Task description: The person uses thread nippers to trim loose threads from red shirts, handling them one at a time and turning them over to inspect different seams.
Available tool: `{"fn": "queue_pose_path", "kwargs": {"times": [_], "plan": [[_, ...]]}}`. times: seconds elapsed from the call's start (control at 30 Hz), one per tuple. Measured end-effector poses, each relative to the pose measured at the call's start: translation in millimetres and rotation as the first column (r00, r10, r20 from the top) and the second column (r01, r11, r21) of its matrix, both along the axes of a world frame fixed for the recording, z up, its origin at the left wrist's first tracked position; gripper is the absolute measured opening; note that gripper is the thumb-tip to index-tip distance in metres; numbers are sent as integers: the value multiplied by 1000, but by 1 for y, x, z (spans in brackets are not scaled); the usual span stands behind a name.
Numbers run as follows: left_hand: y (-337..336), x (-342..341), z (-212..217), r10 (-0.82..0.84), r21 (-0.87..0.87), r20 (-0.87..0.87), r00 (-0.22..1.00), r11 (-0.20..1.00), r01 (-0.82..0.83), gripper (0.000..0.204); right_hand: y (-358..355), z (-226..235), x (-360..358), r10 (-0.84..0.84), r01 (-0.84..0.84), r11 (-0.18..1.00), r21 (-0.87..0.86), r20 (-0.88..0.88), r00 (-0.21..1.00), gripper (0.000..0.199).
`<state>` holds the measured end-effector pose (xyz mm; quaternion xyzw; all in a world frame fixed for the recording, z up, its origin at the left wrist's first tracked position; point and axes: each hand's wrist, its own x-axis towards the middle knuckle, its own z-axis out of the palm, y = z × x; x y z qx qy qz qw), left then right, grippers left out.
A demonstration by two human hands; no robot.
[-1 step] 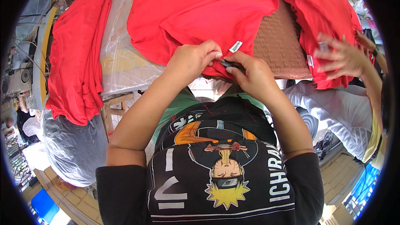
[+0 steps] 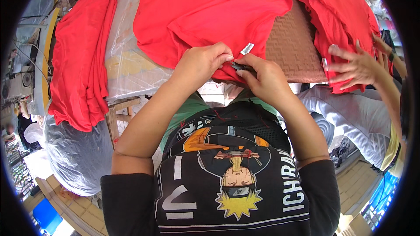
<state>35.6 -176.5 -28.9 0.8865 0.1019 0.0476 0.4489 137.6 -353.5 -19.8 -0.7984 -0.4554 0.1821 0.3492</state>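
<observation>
A red garment is spread over the tabletop before me, its near edge hanging at my hands. My left hand is closed in a pinch at that edge, thumb and forefinger together; whether cloth or a thread is between them is too small to tell. In my right hand is a pair of small dark thread snips, their tips pointing left toward the pinching fingers and close against the red cloth. A white label sticks up from the garment just above the snips.
Folded red garments drape over the table's left end. More red cloth lies at the right, where a co-worker's spread hand reaches over it. Brown textured covering lies on the table's right part. A plastic-wrapped bundle stands lower left.
The co-worker's hand at the right has shifted slightly left and down over the red cloth. My hands, the snips and the garment look almost unmoved.
</observation>
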Motion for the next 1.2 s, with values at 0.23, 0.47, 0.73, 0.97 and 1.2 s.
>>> {"fn": "queue_pose_path", "kwargs": {"times": [0.23,0.47,0.73,0.97,1.2], "plan": [[29,-9,57,-407,152,315,857,913,378,30,-8,18,9,-39,38,999,3,101,994,22],[49,-22,96,-321,135,305,896,946,293,35,-25,17,16,94,-78,991,-111,150,984,34],[32,-1,26,-171,407,205,964,911,75,25,-30,33,27,62,-48,975,215,-60,996,12],[54,15,51,45,9,228,973,999,-48,15,-35,46,52,-157,222,972,74,-494,855,14],[25,31,22,-71,467,424,903,871,-151,16,-24,4,65,-182,176,983,-57,-149,972,21]]}}
